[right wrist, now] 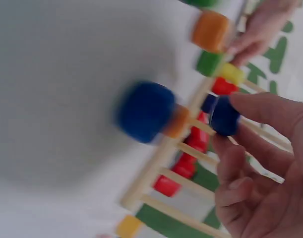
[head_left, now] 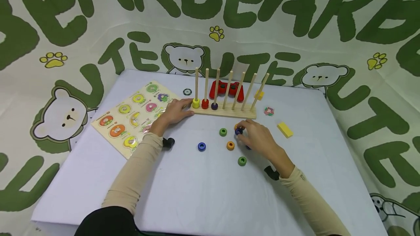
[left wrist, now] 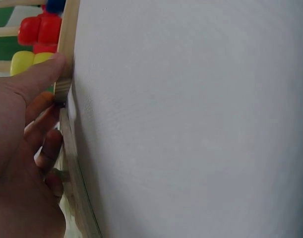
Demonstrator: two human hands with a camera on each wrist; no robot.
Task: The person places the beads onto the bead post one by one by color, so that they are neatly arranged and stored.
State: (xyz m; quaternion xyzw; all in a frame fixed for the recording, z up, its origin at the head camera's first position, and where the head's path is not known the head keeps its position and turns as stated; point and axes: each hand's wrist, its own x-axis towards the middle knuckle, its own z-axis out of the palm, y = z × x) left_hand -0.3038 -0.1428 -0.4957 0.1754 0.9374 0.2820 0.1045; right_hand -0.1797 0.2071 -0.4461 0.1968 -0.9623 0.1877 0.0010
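Observation:
A wooden peg rack [head_left: 226,111] stands across the table with upright pegs. Yellow beads [head_left: 195,103], red beads [head_left: 205,103] and a dark blue bead [head_left: 214,106] sit on its three leftmost pegs. My left hand [head_left: 177,111] grips the rack's left end, the thumb on its front edge in the left wrist view. In front of the rack, my right hand [head_left: 259,137] pinches another dark blue bead [right wrist: 224,116] between thumb and fingers. Loose near it lie green beads [head_left: 223,132], orange beads [head_left: 230,145] and a blue bead [head_left: 201,146]. One more blue bead [right wrist: 145,112] is mostly hidden under the right hand in the head view.
A fruit puzzle board [head_left: 111,142] lies on the left. Behind the rack are a red game controller [head_left: 224,88], a round disc [head_left: 187,91] and a yellow piece [head_left: 259,95]. A yellow block [head_left: 284,130] and a small flowery piece [head_left: 269,111] lie at right.

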